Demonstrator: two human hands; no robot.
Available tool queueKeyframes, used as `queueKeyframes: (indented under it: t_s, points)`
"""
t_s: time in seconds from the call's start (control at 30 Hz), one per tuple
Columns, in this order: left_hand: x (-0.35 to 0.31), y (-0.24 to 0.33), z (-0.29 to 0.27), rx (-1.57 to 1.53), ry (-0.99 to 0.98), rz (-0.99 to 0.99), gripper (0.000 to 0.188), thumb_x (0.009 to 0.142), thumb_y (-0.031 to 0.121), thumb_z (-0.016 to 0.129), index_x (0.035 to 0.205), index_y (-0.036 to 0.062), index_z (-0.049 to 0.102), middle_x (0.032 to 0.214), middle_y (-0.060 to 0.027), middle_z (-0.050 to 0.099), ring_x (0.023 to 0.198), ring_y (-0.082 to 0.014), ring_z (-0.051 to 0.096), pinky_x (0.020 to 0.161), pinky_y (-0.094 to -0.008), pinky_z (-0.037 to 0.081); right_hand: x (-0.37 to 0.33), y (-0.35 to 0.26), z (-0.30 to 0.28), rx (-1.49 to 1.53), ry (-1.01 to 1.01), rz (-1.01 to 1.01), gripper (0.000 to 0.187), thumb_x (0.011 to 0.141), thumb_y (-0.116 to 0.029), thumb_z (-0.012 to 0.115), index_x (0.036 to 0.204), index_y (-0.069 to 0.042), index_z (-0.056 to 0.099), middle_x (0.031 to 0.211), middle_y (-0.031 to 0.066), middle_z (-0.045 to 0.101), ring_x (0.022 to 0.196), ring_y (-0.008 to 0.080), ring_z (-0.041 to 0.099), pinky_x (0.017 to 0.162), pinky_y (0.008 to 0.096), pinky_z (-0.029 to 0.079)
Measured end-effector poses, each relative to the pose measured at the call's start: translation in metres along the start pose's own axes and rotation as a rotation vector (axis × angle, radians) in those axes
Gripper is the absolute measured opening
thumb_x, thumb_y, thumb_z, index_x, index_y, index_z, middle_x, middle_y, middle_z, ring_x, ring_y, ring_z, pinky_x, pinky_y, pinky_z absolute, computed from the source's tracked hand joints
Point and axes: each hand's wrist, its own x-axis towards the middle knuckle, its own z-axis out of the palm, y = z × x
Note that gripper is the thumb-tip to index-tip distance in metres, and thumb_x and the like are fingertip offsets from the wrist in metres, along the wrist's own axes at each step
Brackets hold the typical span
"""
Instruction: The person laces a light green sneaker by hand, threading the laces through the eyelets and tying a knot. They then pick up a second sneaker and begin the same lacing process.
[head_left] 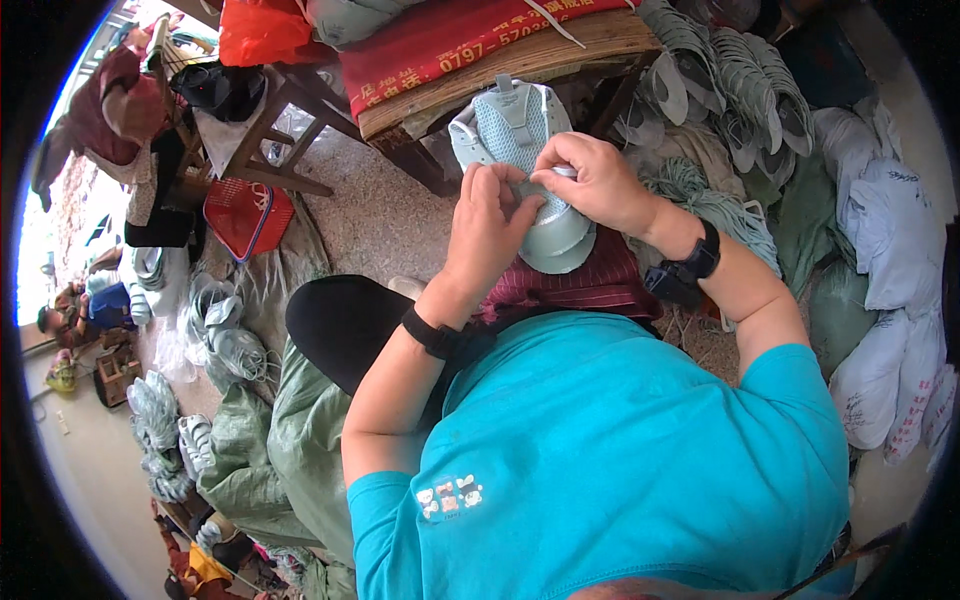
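A pale mint-green shoe upper (pixel 522 118) with a mesh tongue rests across my lap, its rounded toe end (pixel 556 246) toward me. Beneath it lies a maroon striped cloth (pixel 570 291). My left hand (pixel 490 214) is closed, fingers and thumb pinching at the middle of the upper. On the other side my right hand (pixel 596 184) is curled, with its thumb and forefinger pressed together just above the upper. A small whitish bit shows in that curl, too small to name. The fingers hide the part of the upper between my hands.
Right ahead stands a wooden bench (pixel 510 75) with a red cloth over it. A red plastic basket (pixel 247 216) is on the floor at left. Bundles of shoe parts (pixel 745 85) and white sacks (pixel 893 235) line the right. Green sacks (pixel 250 455) lie at left, beyond my knee (pixel 340 332).
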Motion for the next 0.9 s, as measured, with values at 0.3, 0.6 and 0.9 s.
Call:
queueKeyframes:
  t_s: [0.3, 0.6, 0.9]
  points:
    - [-0.002, 0.0, -0.005, 0.021, 0.089, 0.072, 0.022, 0.083, 0.008, 0.074, 0.101, 0.0043, 0.062, 0.087, -0.0079, 0.051, 0.07, -0.0209, 0.054, 0.061, -0.0329, 0.047, 0.011, -0.008, -0.013, 0.087, -0.105, -0.021, 0.018, 0.088, -0.019, 0.066, 0.092, -0.002, 0.067, 0.087, 0.0143, 0.067, 0.085, 0.0283, 0.066, 0.076, 0.0361, 0.051]
    - [0.007, -0.012, -0.051, 0.473, 0.142, 0.29, 0.01, 0.088, 0.005, 0.063, 0.097, 0.0077, 0.062, 0.093, -0.0124, 0.054, 0.078, -0.0326, 0.061, 0.068, -0.0409, 0.053, 0.015, -0.018, -0.025, 0.232, -0.266, 0.15, 0.015, 0.094, -0.015, 0.064, 0.1, -0.001, 0.062, 0.083, -0.0019, 0.058, 0.075, 0.0061, 0.052, 0.069, 0.0239, 0.045]
    - [-0.147, -0.229, -0.34, -0.423, 1.007, -0.45, 0.023, 0.099, 0.009, 0.047, 0.114, -0.0055, 0.056, 0.112, -0.0176, 0.061, 0.103, -0.0249, 0.065, 0.094, -0.0349, 0.052, -0.019, 0.002, -0.052, 0.176, -0.278, 0.402, 0.016, 0.095, -0.017, 0.063, 0.097, -0.001, 0.059, 0.08, -0.0035, 0.05, 0.074, 0.005, 0.046, 0.066, 0.0231, 0.04]
